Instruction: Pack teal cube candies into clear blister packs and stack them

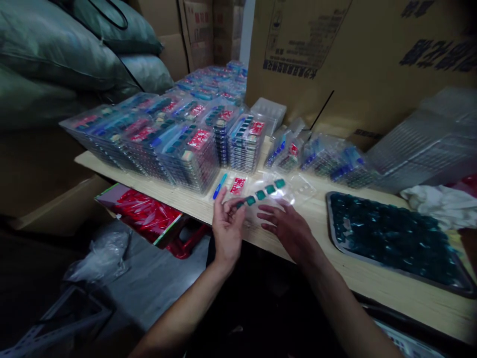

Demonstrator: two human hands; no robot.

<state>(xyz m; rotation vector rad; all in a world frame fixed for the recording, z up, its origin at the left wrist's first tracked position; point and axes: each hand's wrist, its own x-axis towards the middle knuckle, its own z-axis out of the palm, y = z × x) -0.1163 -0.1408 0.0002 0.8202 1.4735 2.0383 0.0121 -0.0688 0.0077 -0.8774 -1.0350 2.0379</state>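
"What step is showing?"

"I'm judging it as handling the green row (260, 194): my left hand (228, 232) is holding its lower end, fingers narrow, while my right hand (289, 226) is hovering just beside it, fingers spread wide."

"Where is the row sitting?"

"It's slanting over the table (316, 221), near the red packet (237, 186), well left of the tray (330, 219)."

"And the next move?"

"It's calling, I'd say, for a steady left, a light right."

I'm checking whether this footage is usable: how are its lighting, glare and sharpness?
Head view: dim, darkest at bottom centre and lower left; glare whitens the clear plastic by the right hand; clear trays stacked toward the right edge look smeared; green pieces at the left hand read fairly clearly.
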